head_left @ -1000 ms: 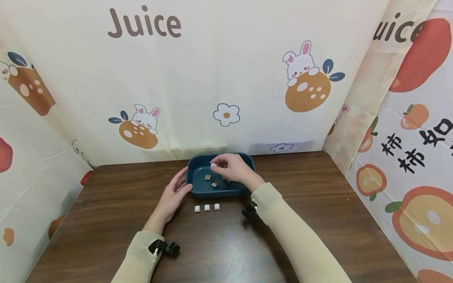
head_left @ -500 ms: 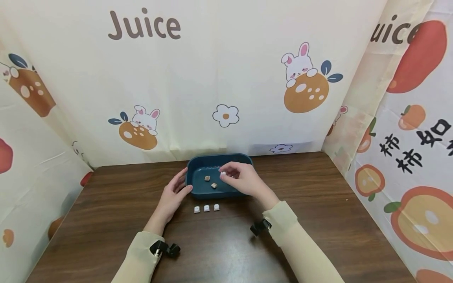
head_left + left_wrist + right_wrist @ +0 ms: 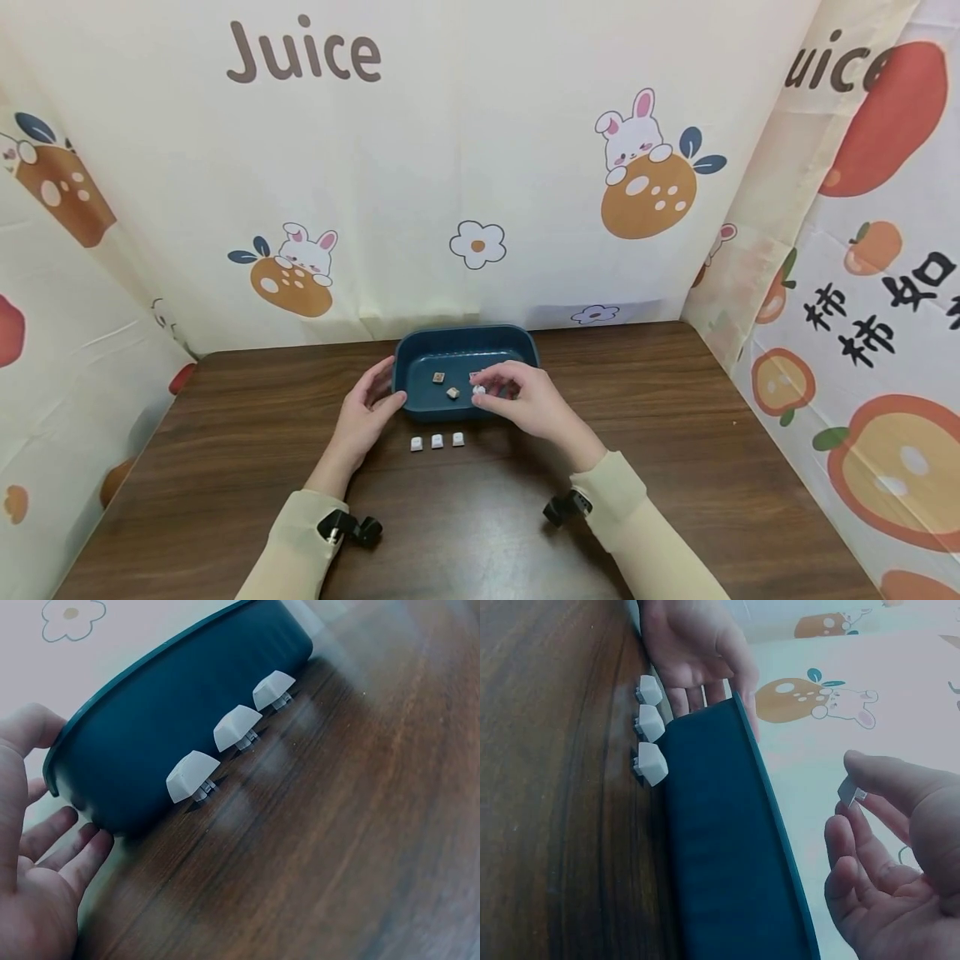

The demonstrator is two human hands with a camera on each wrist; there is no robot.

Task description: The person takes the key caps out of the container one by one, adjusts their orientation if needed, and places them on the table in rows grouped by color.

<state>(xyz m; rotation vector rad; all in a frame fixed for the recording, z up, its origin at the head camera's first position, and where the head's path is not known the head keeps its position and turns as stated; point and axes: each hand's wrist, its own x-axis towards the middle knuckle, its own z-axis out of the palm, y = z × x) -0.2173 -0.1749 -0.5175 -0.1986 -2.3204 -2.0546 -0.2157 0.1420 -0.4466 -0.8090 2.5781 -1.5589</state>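
Observation:
A dark blue tray (image 3: pixel 422 410) stands at the back of the table. My left hand (image 3: pixel 363 421) holds its left end, thumb at the near corner and fingers along the outer wall; the left wrist view shows a digit over the rim. Above the tray's right part, my right hand (image 3: pixel 525 400) pinches a white keycap (image 3: pixel 847 791) between thumb and fingertips. Three white keycaps (image 3: pixel 191 776) stand in a row on the table close in front of the tray. Inside it lie small brownish pieces (image 3: pixel 453 392), some partly hidden by my right hand.
The brown wooden table (image 3: pixel 465 533) spreads out in front and to both sides. A printed cloth (image 3: pixel 405 167) hangs right behind the tray, with more cloth at left and right. Black wrist cameras (image 3: pixel 567 507) sit on both sleeves.
My right hand, with the keycap pinched in it, has moved from over the tray's middle toward its near right side. My left hand and the three keycaps on the table stay in place.

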